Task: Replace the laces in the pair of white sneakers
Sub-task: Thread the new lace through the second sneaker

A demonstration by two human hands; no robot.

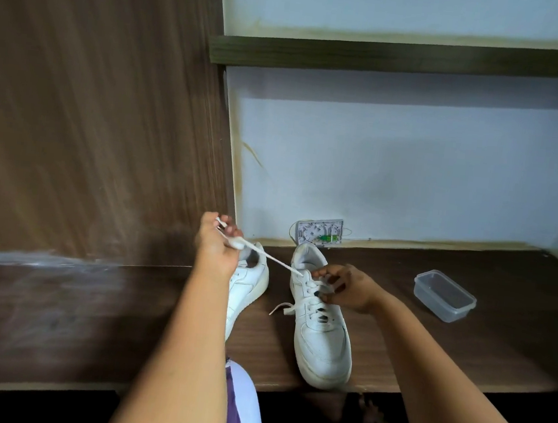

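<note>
Lace (277,261) stretches taut from left grip (220,239) to sneaker (319,322).

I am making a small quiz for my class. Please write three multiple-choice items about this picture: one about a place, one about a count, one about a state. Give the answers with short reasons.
1. Where is the clear plastic container?
A. right of the sneakers
B. between them
C. on the shelf

2. How many sneakers are on the desk?
A. one
B. two
C. three

3. The lace in the left hand is:
A. slack
B. knotted
C. pulled taut

Answers: 1 A, it stands apart, right of the laced sneaker. 2 B, the other sneaker lies behind the left arm. 3 C, it runs straight to the eyelets by the right hand.
</note>
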